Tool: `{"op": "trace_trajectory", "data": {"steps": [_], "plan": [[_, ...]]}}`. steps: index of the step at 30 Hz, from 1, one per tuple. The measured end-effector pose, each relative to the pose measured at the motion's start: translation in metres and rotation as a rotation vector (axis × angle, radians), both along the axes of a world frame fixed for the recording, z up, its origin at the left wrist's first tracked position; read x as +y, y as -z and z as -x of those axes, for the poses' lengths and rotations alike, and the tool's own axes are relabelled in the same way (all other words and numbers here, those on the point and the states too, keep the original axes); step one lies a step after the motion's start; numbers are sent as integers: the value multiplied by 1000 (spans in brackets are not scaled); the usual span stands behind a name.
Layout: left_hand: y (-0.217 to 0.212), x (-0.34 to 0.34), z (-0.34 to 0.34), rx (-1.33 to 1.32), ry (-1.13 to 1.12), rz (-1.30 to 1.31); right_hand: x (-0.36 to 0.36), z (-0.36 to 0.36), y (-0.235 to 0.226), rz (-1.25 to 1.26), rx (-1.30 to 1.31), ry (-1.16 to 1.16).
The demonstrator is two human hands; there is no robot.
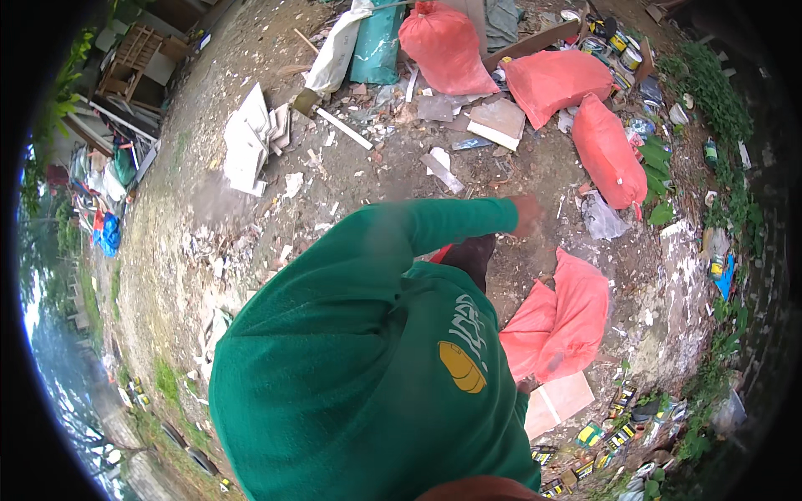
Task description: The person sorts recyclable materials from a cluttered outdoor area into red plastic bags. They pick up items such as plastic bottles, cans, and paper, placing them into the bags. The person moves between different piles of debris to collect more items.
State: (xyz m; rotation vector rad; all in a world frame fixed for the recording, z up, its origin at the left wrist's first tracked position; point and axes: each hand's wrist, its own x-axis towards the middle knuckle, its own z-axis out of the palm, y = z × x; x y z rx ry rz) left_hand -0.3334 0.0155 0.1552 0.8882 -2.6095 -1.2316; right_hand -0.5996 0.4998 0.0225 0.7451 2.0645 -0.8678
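My left arm, in a green sleeve, reaches across to the right. At its end my left hand (526, 216) is over the littered ground, and its fingers are too blurred to make out. My right hand (527, 386) shows only in small part beyond my torso. It is closed at the lower end of a limp red sack (576, 313), which spreads out from it in folds. Under that sack's lower edge lies a pale flat board (561, 406). A clear plastic bag (603, 217) lies on the ground to the right of my left hand.
Filled red sacks (608, 152) lie along the far right, beside a green sack (378, 46) and a white sack (336, 52). White broken panels (251, 142) and board scraps (499, 123) litter the ground. Cans and cartons (589, 435) lie at lower right, near plants (710, 92).
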Motion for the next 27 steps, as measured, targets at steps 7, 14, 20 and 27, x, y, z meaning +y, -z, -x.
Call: {"op": "trace_trajectory", "data": {"steps": [7,14,20,27], "plan": [[-54,80,60,126,47,121,-30,-26,12,108,-91,-356],[47,142,-57,-309,23,-127,-51,-29,20,167,-54,-436],[21,92,15,-142,113,-51,-19,-34,25,15,28,-418],[-38,-29,55,-294,204,209,58,-92,1,-192,-149,-131]]}}
